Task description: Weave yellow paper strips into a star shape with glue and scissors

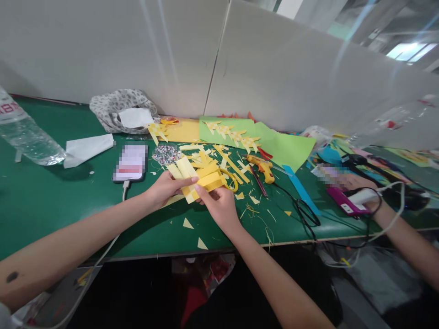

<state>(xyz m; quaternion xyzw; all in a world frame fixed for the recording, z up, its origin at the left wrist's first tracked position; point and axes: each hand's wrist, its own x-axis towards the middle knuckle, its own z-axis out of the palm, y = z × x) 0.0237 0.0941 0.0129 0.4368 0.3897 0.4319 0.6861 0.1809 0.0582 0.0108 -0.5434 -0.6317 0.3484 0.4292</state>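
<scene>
Yellow paper strips (186,168), pinched in left hand (163,188) and right hand (223,209), crossed but loose-ended, seemingly part-done, with checkered pieces (239,136), apparently complete, at one o'clock

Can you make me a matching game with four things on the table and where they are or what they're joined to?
Things:
1. phone
2. glue gun
3. green paper
4. folded yellow strips

Places and states:
A. under spiky paper shapes
B. between the left hand and right hand
C. plugged into a white cable
D. joined to a black cord

Pairs: 1-C, 2-D, 3-A, 4-B
</scene>
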